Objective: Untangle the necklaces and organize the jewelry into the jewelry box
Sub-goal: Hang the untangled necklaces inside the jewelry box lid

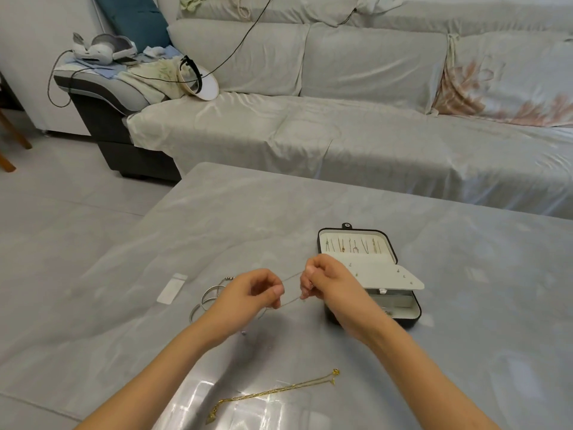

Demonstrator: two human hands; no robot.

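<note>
Step in hand: working a thin silver chain [290, 301] loose, judging by the two strands stretched between the hands.
Left hand [251, 293]: fingers curled, thumb and fingertips pinching the chain's left part, just above the table [465, 321].
Right hand [328, 283]: fingers curled, pinching the chain's right part, just in front of the jewelry box [415, 310].
Chain: held in the air between the hands, left of the box; a tail seems to hang down under the left hand, though it is too fine to follow.
Box: open at the right, its lid lying back on the far side, with several necklaces already hung in a row in the lid.
Still out: a gold necklace [279, 391] lying near the person, and bangles [207, 298] to the left, partly behind the left wrist.
How to do it well: keep the strands slack rather than taut, since pulling would likely tighten any knot; tease loops apart with the fingertips, then find the clasp end.
Risk: the links look delicate and could kink.
Also there: a small clear bag [172, 288] on the far left.
</note>
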